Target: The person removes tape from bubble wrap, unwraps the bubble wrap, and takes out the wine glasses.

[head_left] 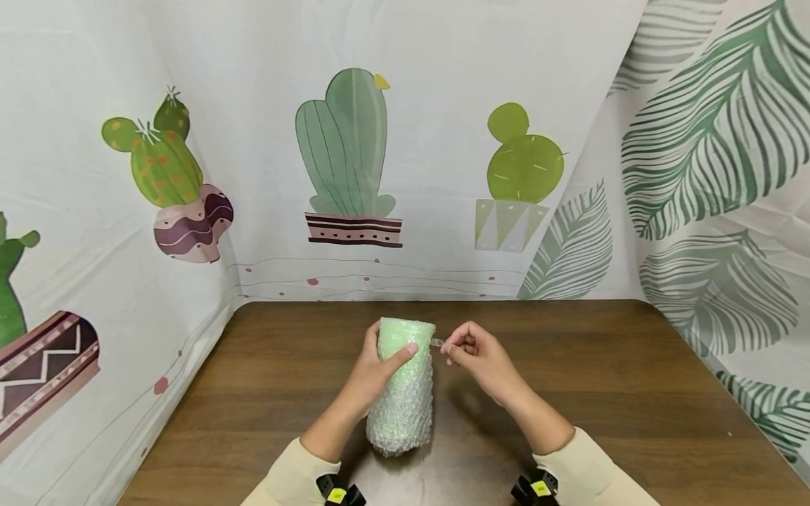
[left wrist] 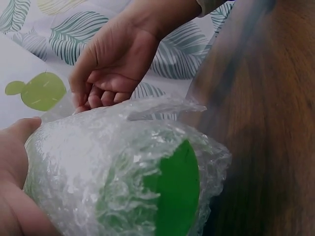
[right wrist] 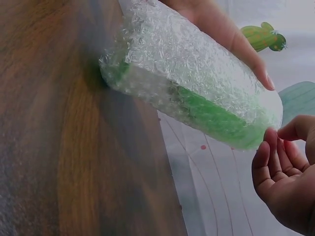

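Observation:
A green cylinder wrapped in bubble wrap [head_left: 400, 400] stands tilted over the table, its lower end toward me. My left hand [head_left: 373, 367] grips its upper part from the left, thumb across the front. On the other side, my right hand [head_left: 482, 357] pinches a short clear strip [head_left: 436, 342], apparently tape, which reaches to the wrap near the upper end. In the left wrist view, the green end [left wrist: 178, 189] shows through the wrap's opening, and a loose flap [left wrist: 170, 104] sticks out. The right wrist view shows my right fingertips [right wrist: 269, 135] close against the wrapped cylinder's end.
The brown wooden table [head_left: 285, 365] lies beneath both hands. A white cloth printed with cacti [head_left: 430, 140] hangs behind it, and a leaf-patterned cloth [head_left: 715, 176] hangs at the right. Small black devices with yellow labels [head_left: 338, 492] are on both wrists.

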Available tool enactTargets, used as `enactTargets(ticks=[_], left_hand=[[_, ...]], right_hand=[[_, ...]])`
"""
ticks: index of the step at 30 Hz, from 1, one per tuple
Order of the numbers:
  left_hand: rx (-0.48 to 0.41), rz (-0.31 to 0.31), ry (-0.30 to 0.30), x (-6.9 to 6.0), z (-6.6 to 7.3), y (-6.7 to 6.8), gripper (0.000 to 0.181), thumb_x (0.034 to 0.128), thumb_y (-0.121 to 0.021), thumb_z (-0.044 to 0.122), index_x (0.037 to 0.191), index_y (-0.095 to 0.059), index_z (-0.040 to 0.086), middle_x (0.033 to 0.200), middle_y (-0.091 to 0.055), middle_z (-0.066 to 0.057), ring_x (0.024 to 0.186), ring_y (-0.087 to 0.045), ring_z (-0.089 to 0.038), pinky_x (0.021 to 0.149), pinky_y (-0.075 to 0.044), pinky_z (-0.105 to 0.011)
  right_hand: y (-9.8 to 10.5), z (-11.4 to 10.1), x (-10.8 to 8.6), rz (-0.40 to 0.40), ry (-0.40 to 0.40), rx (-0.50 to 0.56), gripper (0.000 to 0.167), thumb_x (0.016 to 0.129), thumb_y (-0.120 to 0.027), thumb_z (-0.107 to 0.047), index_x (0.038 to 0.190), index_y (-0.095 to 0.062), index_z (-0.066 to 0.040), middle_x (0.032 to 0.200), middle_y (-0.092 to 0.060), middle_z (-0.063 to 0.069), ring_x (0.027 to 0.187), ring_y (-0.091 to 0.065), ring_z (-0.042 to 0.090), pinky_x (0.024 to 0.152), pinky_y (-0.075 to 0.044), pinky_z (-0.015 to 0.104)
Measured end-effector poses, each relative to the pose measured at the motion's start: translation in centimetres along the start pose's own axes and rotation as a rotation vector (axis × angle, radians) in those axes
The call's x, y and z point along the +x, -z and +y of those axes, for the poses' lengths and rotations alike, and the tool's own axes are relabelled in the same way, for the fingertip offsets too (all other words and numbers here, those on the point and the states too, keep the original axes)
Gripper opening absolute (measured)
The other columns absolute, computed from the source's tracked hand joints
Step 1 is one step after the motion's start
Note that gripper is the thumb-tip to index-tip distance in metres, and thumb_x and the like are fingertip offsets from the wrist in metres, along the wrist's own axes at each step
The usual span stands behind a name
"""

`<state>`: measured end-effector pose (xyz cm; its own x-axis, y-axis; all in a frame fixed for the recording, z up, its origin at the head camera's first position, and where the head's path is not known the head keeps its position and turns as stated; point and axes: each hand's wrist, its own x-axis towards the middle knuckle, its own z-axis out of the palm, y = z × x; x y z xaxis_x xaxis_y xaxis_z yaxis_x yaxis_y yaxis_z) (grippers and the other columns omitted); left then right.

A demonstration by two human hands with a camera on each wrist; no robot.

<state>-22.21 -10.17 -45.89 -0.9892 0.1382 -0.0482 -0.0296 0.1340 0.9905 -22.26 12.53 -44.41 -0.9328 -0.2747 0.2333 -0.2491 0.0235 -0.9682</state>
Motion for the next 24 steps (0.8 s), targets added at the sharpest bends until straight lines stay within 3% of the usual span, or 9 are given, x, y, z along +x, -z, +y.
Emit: enactTargets(ticks=[9, 15, 18, 24], left_hand=[[0.024, 0.005, -0.024, -0.08, 0.17, 0.07, 0.094, 0.0868, -0.076, 0.047, 0.157, -0.018, 0.025, 0.138, -0.050, -0.022, 0.102, -0.065, -0.029, 0.080, -0.056, -0.039], [0.033, 0.011, -0.036, -0.29, 0.39, 0.00, 0.097, 0.0852, -0.077, 0.049, 0.158, -0.018, 0.025, 0.138, -0.049, -0.020, 0.105, -0.064, -0.030, 0.081, -0.056, -0.040], [0.058, 0.014, -0.041, -0.39, 0.42, -0.12, 0.098, 0.0842, -0.078, 0.050, 0.158, -0.018, 0.024, 0.138, -0.050, -0.018, 0.106, -0.063, -0.029, 0.081, -0.055, -0.039], [0.087, 0.031, -0.062, -0.56, 0.53, -0.38, 0.100, 0.0829, -0.079, 0.050, 0.158, -0.018, 0.022, 0.139, -0.049, -0.016, 0.109, -0.062, -0.029, 0.084, -0.054, -0.038]], right_hand=[[0.04, 0.07, 0.07, -0.050, -0.024, -0.060, 0.031, 0.096, -0.065, -0.004, 0.124, -0.062, 0.010, 0.098, -0.065, 0.026, 0.081, -0.069, 0.018, 0.078, -0.061, 0.032], [0.04, 0.16, 0.04, -0.033, -0.036, -0.110, 0.026, 0.097, -0.067, -0.010, 0.116, -0.067, 0.008, 0.093, -0.069, 0.006, 0.080, -0.069, 0.018, 0.076, -0.060, 0.030], [-0.03, 0.32, 0.07, -0.018, -0.027, -0.115, 0.024, 0.096, -0.068, -0.010, 0.109, -0.067, 0.010, 0.090, -0.069, 0.005, 0.077, -0.067, 0.012, 0.073, -0.059, 0.028], [-0.16, 0.28, -0.02, 0.016, -0.016, -0.147, 0.014, 0.096, -0.069, -0.014, 0.099, -0.069, 0.000, 0.078, -0.061, 0.006, 0.067, -0.058, 0.011, 0.062, -0.052, 0.024]])
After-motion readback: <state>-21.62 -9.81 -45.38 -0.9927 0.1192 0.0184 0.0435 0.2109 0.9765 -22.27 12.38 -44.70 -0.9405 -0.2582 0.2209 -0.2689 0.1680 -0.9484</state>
